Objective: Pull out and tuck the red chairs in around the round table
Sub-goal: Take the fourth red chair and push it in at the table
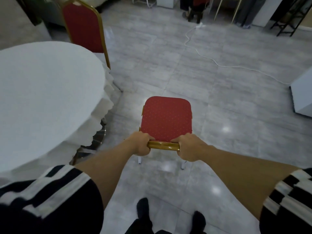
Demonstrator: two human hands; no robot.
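Both hands, left (141, 144) and right (190, 148), fingers closed on the chair (166, 119) back, right of the tabletop (47, 98).

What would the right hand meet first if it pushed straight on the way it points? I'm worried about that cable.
Probably nothing soon: the right hand, gripping the chair, points over bare floor; the white cable seems off right, though depth is unclear.
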